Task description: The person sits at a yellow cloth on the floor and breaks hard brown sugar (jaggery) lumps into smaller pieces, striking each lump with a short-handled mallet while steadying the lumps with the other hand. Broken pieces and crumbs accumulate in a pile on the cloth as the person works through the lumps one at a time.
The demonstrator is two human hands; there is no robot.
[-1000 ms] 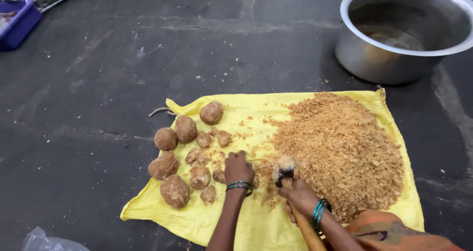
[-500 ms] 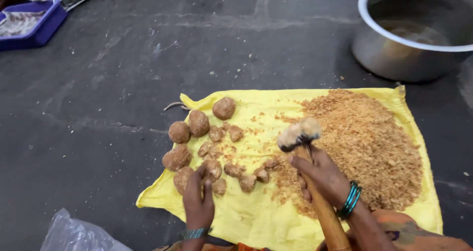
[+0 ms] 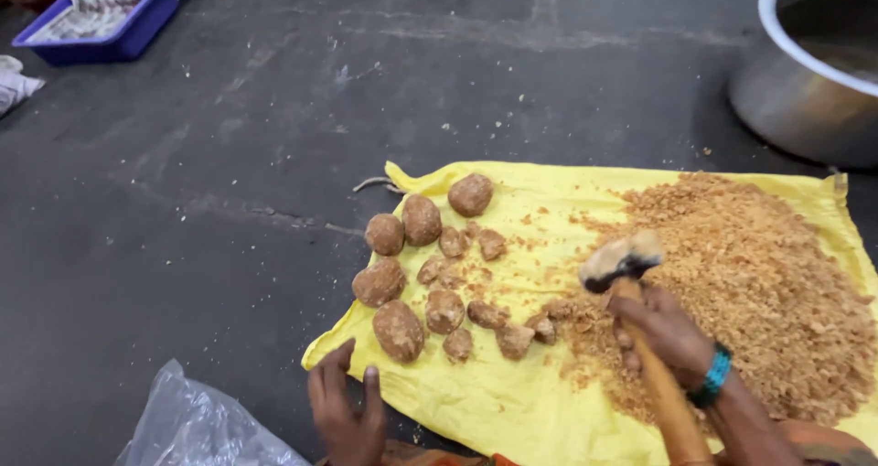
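1. Currently the right hand (image 3: 663,333) is closed around the wooden handle of a hammer (image 3: 640,329), gripping it just below the head; the head (image 3: 622,257) is raised above the yellow cloth (image 3: 512,411) and coated with brown crumbs
2. The left hand (image 3: 347,411) lies open and holds nothing; its fingers are spread at the near-left edge of the yellow cloth, just beside the nearest brown lump (image 3: 399,331)
3. About 12 brown lumps sit on the left half of the cloth, some touching, some slightly apart. The pile of crushed brown crumbs (image 3: 759,283) covers the right half, near the hammer head
4. Handling judgement, lumps: they look dense and hard yet brittle, since the crumbs beside them match in colour. Expect them to roll on the cloth and to shed grit. Take each between fingertips at its widest part
5. Handling judgement, hammer: rigid and top-heavy. A hold this close to the head gives control; a hold further down the handle would give more swing
6. The cloth is thin and limp and lies on the dark floor (image 3: 183,210); it could slide or bunch if pulled
7. Nearby: a steel pot (image 3: 805,91) at upper right, a blue tray (image 3: 101,27) at upper left, a clear plastic bag (image 3: 192,429) at lower left
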